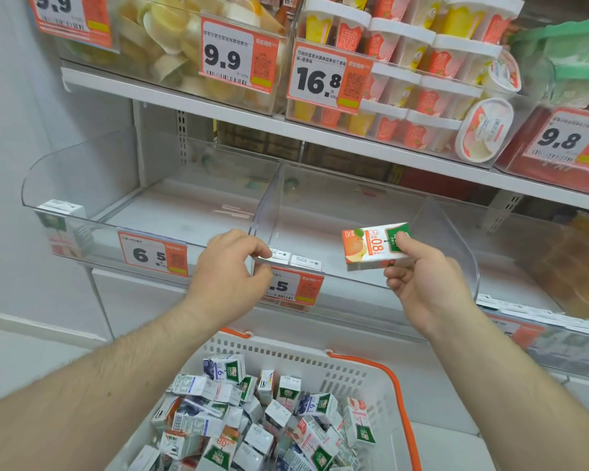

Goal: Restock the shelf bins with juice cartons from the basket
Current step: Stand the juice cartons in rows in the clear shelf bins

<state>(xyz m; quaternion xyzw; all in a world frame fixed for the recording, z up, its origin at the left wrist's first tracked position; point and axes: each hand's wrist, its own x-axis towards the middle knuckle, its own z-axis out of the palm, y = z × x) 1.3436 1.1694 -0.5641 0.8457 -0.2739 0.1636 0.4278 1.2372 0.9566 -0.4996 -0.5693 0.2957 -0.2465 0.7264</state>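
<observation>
My right hand [422,283] pinches an orange-and-green juice carton [371,248] just above the front rim of the right clear shelf bin [354,282]. My left hand [232,266] sits at that bin's front left corner by the divider, fingers curled over the rim and thumb in front of the price tag. Its fingertips touch two cartons [295,260] standing just inside. The left bin [92,222] holds a carton [62,212] at its far left end. Below, the white basket [354,372] with orange handles is full of several mixed cartons [252,423].
Orange price tags [152,253] hang on the bins' front walls. The shelf above [218,110] carries clear bins of jelly cups and pudding tubs [405,62]. More packaged goods fill the bin at the right [565,266]. A white wall closes the left side.
</observation>
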